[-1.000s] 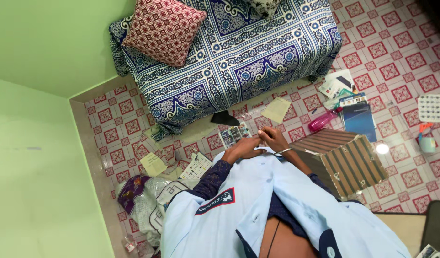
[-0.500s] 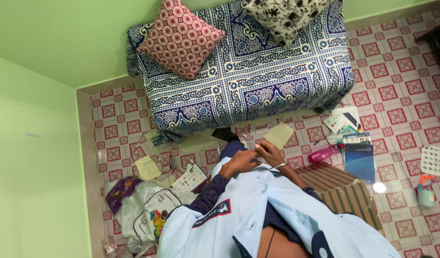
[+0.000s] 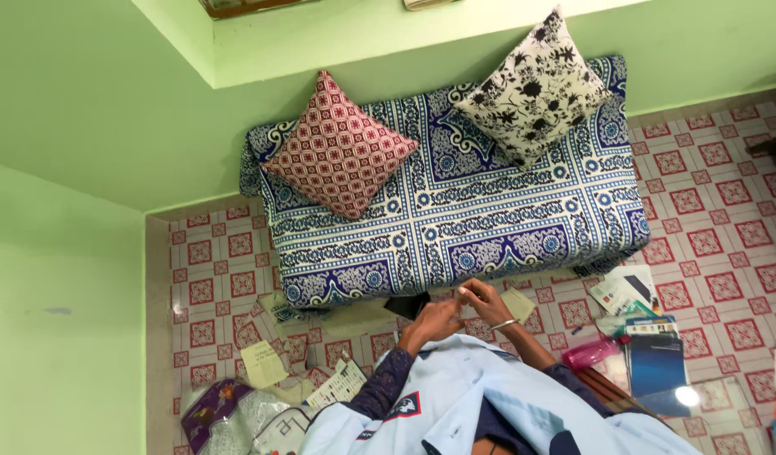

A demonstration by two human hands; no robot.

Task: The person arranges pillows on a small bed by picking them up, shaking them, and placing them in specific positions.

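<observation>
My left hand [image 3: 432,323] and my right hand [image 3: 482,301] meet in front of my chest, fingertips touching. A thin metal bangle [image 3: 503,324] circles my right wrist. Whether something small is pinched between the fingers is too small to tell. I wear a light blue shirt [image 3: 455,396] over dark patterned sleeves. Just beyond my left hand a flat black object [image 3: 405,305] lies on the floor at the foot of the mattress.
A blue-and-white patterned mattress [image 3: 455,219] lies against the green wall, with a red cushion [image 3: 341,156] and a black-and-white floral cushion [image 3: 535,88]. Papers [image 3: 264,362], a pink bottle [image 3: 592,354], a blue book [image 3: 657,366] and plastic bags [image 3: 228,417] litter the red-patterned tile floor.
The view has tilted up, showing more wall and the whole floral cushion; the striped box has dropped out of sight. My hands stay together, now closer to the mattress edge in the picture.
</observation>
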